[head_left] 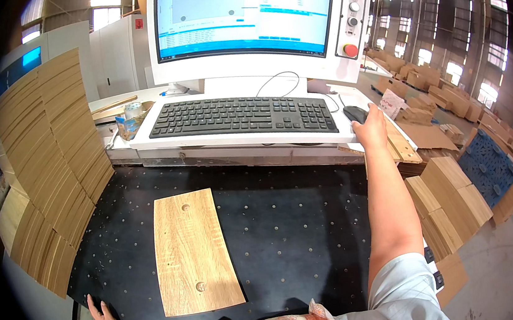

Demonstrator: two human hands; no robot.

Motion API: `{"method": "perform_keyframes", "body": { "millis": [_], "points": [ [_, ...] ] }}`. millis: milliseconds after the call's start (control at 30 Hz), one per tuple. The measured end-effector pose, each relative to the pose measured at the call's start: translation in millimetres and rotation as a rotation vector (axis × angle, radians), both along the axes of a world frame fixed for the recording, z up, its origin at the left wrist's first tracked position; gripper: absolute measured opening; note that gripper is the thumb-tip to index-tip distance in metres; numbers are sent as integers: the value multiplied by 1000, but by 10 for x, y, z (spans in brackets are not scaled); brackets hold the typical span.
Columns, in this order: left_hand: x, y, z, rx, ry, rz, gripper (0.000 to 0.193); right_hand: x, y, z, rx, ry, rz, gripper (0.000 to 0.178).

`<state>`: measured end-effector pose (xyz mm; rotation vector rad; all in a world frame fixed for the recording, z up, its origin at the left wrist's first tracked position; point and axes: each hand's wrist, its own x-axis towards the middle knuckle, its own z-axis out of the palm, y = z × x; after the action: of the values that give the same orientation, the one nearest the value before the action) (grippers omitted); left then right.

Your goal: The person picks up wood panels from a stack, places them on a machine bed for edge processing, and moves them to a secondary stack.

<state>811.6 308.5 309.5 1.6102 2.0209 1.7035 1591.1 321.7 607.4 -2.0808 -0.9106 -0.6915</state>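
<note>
My right hand is wrapped over a black computer mouse on the white shelf beside the keyboard. At the front left edge of the black table my left hand rests with its fingers apart, holding nothing. Between my arms a wood-grain board lies flat on the table, with two larger round holes and a few small ones. Neither hand touches it. A black keyboard sits on the shelf under a lit monitor, which shows a drawing of a panel.
Tall stacks of boards stand along the left edge. A red button is on the panel right of the screen. A tape roll sits left of the keyboard. More boards and a blue pallet are at right.
</note>
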Motion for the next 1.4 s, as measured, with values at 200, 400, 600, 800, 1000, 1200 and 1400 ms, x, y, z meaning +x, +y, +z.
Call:
{"method": "perform_keyframes", "body": {
  "millis": [200, 400, 600, 800, 1000, 1200, 1400],
  "points": [
    [18, -13, 19, 0, -16, 5, 45, -46, 18, 21, 18, -11, 13, 66],
    [20, 9, 10, 18, -17, -7, 45, -190, -138, -2, 253, -242, 136, 54],
    [33, -33, 37, 16, 4, 1, 44, -968, -776, -516, 136, -224, 744, 22],
    [43, 5, -6, 46, -12, -7, 45, -1939, -1768, -1348, -201, -165, 1216, 27],
    [154, 6, 47, 16, 32, 20, 45, -2274, -2492, -1805, -253, 335, 1073, 38],
    [81, 24, -18, 28, 47, 46, 45, -2543, -2604, -2053, -175, 154, 877, 29],
    [45, 52, -97, 49, 72, 27, 45, -2557, -2570, -2027, -136, 111, 852, 25]
  ]
}}
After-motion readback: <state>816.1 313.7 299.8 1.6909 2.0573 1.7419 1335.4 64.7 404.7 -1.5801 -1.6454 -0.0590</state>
